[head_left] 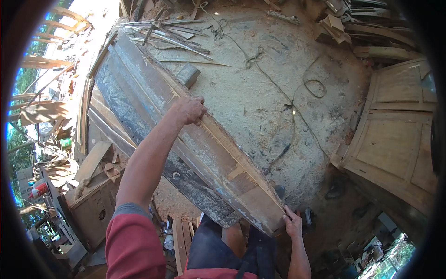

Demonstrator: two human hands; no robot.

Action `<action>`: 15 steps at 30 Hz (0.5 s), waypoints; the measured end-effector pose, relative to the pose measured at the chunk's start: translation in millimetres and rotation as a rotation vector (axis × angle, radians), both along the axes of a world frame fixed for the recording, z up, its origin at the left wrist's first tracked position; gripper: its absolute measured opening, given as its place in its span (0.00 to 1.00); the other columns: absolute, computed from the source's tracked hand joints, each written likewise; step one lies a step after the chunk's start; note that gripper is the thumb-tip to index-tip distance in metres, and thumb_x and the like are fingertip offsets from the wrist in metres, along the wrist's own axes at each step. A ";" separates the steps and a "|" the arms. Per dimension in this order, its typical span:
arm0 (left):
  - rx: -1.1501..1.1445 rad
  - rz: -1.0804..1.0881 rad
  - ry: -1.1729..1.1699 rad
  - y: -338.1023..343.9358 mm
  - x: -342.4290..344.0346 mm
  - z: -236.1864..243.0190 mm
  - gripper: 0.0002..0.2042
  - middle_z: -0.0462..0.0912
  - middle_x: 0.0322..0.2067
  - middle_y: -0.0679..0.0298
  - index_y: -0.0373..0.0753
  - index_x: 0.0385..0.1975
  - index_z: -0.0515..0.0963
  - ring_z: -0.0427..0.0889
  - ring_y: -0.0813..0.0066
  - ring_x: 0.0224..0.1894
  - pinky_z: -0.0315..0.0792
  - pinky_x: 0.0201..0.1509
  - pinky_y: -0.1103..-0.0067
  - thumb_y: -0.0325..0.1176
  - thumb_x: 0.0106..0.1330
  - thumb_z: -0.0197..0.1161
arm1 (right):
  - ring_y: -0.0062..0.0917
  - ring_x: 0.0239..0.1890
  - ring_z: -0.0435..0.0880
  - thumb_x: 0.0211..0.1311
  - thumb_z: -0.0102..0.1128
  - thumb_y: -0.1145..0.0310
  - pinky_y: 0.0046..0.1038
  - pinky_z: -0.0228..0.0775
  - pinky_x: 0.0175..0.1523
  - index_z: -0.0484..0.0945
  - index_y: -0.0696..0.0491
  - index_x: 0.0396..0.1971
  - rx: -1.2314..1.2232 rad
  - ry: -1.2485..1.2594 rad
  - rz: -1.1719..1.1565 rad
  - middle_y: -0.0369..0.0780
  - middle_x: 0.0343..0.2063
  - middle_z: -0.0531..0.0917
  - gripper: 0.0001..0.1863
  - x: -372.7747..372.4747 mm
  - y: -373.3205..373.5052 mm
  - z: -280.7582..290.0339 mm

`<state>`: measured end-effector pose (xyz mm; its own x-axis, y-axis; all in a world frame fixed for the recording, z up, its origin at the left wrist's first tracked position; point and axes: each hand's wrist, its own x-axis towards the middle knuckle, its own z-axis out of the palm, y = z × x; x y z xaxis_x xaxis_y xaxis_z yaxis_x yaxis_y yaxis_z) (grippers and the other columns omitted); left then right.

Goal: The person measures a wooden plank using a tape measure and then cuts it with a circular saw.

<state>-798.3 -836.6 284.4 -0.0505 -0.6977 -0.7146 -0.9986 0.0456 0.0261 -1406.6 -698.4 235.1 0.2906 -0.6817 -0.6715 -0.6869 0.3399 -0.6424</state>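
A: Where is the long board?
B: The brown wooden board (218, 153) slants across the middle of the view, its near end by the person's thighs and its far end at upper left. Its face is streaked with pale, worn patches.

A: And the hands?
B: The left hand (188, 110) is curled tight over the board's right edge, about midway along, knuckles up. The right hand (292, 222) grips that edge at the near end with bent fingers; their undersides are hidden.

A: What runs along the board's left side?
B: A dark, blotched plank (179, 174). I can't tell whether the two are joined.

A: Anything close on the other side?
B: A grey block (188, 75), just beyond the left hand, on pale, dusty ground (232, 93). A looped cord (253, 59) trails over that ground.

A: Farther out?
B: Thin wooden strips (174, 39) lie in a loose heap near the far end. A panelled wooden piece (395, 139) stands at right. At left, beyond a wooden box (93, 211), there's a green can (65, 143) among scraps.
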 end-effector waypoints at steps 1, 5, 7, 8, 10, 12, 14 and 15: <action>0.002 0.009 0.002 0.4 -0.4 1.2 0.15 0.76 0.53 0.69 0.48 0.39 0.82 0.79 0.67 0.55 0.76 0.53 0.67 0.46 0.56 0.71 | 0.34 0.54 0.84 0.60 0.62 0.66 0.47 0.37 0.77 0.77 0.57 0.60 -0.008 0.012 0.021 0.46 0.52 0.85 0.26 3.4 -2.3 3.1; -0.019 0.065 0.017 -3.5 -4.8 -1.3 0.14 0.76 0.53 0.68 0.47 0.37 0.82 0.79 0.66 0.55 0.76 0.53 0.66 0.44 0.54 0.73 | 0.35 0.54 0.84 0.61 0.62 0.66 0.47 0.35 0.78 0.77 0.55 0.60 0.005 0.018 0.023 0.46 0.52 0.84 0.26 2.5 -5.2 8.0; -0.053 0.003 0.078 -0.4 -2.2 -14.3 0.14 0.76 0.53 0.67 0.46 0.36 0.82 0.78 0.66 0.56 0.76 0.52 0.66 0.44 0.53 0.73 | 0.34 0.55 0.84 0.61 0.61 0.66 0.47 0.34 0.78 0.77 0.54 0.60 0.013 0.037 0.035 0.46 0.52 0.84 0.25 -5.2 -3.0 8.0; -0.045 0.090 0.074 1.2 2.7 -16.2 0.14 0.76 0.52 0.66 0.45 0.34 0.82 0.77 0.66 0.57 0.75 0.53 0.66 0.44 0.53 0.73 | 0.34 0.55 0.84 0.62 0.61 0.66 0.47 0.33 0.78 0.77 0.54 0.60 -0.016 0.001 0.038 0.46 0.52 0.85 0.25 -4.1 -4.9 2.5; -0.053 0.184 0.099 7.2 1.3 -2.2 0.13 0.76 0.52 0.65 0.43 0.32 0.80 0.74 0.65 0.59 0.73 0.57 0.67 0.42 0.51 0.73 | 0.34 0.56 0.83 0.62 0.61 0.66 0.48 0.32 0.79 0.77 0.53 0.60 -0.033 0.004 0.067 0.46 0.52 0.85 0.25 1.5 -8.8 3.5; -0.176 0.137 0.143 20.0 4.2 1.3 0.13 0.77 0.51 0.65 0.42 0.30 0.79 0.74 0.63 0.59 0.69 0.61 0.66 0.38 0.50 0.74 | 0.32 0.56 0.83 0.62 0.61 0.65 0.49 0.31 0.79 0.77 0.52 0.60 -0.031 0.019 0.087 0.45 0.52 0.85 0.25 -2.1 1.5 3.4; -0.333 0.091 0.187 23.7 2.7 -0.4 0.14 0.77 0.50 0.66 0.42 0.29 0.77 0.75 0.61 0.58 0.66 0.64 0.66 0.35 0.48 0.75 | 0.33 0.57 0.82 0.63 0.61 0.67 0.44 0.42 0.75 0.77 0.53 0.60 -0.036 0.014 0.091 0.47 0.54 0.83 0.25 -5.4 -3.5 2.8; -0.377 0.093 0.202 25.1 2.0 -3.9 0.14 0.77 0.50 0.64 0.41 0.28 0.75 0.75 0.60 0.58 0.65 0.65 0.66 0.34 0.47 0.76 | 0.35 0.59 0.81 0.63 0.61 0.69 0.38 0.55 0.70 0.76 0.55 0.60 -0.021 0.017 0.092 0.48 0.55 0.82 0.24 -4.0 -6.8 6.2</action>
